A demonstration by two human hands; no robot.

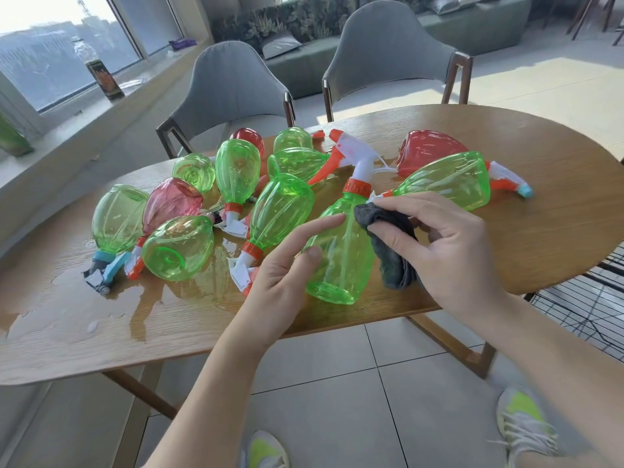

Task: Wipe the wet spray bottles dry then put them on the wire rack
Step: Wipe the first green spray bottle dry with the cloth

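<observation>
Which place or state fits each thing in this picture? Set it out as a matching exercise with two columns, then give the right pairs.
Things
1. grey cloth
2. green spray bottle with the orange collar
3. wire rack
4. red bottle

Places or states
A. lying on the far right part of the table
B. bunched in the right hand
C. beside the table's right edge, lower than the tabletop
D. upright at the near table edge, steadied by the left hand

Pairs: 1-B, 2-D, 3-C, 4-A
</observation>
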